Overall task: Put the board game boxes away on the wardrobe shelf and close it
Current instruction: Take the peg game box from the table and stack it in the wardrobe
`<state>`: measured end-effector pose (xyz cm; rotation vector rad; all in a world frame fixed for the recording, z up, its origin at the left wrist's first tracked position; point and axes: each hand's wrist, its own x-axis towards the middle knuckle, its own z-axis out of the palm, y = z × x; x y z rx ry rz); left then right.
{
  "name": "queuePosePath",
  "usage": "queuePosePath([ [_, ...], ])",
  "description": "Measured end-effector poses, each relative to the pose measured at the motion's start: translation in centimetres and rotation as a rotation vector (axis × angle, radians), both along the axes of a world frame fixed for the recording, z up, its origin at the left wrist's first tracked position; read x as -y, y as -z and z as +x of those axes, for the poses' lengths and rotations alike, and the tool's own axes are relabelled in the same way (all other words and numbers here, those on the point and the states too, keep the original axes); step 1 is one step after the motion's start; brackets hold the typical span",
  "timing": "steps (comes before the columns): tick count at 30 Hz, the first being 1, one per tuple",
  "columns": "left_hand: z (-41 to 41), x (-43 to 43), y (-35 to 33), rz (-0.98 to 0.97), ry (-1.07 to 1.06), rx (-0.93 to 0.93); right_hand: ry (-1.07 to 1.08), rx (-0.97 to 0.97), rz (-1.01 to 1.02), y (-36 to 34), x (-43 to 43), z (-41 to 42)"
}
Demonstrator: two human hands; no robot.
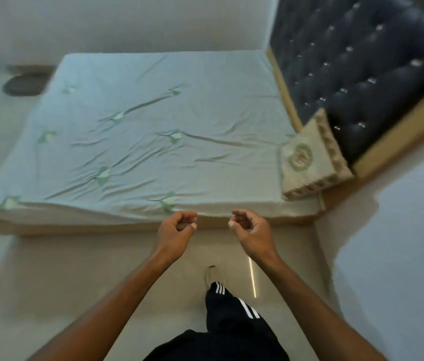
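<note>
While the person faces the bed [153, 121], its wide sheet carries no board game boxes, and neither they nor the wardrobe are in view. A beige pillow [307, 162] leans against the dark headboard [361, 61]. The left hand [177, 230] and right hand [251, 227] hover near each other at the bed's near edge. Their fingers are loosely curled and hold nothing, probably free to take a box.

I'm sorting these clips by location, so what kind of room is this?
Most likely a bedroom: a wide bed under a pale sheet, a dark tufted headboard at its end, and a beige cushion next to the headboard.
</note>
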<state>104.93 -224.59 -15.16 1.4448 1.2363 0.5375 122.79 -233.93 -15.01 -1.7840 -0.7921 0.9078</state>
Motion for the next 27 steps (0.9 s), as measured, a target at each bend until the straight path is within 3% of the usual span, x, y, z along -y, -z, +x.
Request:
queuePosePath([
  [12, -16.7, -15.1, -0.2, -0.041, -0.699, 0.08, -0.729, 0.121, 0.013, -0.3, -28.2, -15.3],
  [16, -26.6, -19.2, 0.4, -0.025, -0.942, 0.099, -0.941, 0.127, 0.023, 0.1, -36.6, -26.2],
  [27, -54.5, -27.3, 0.6, 0.002, -1.295, 0.104, -1.278, 0.172, 0.098, -0.5, -50.4, -56.7],
])
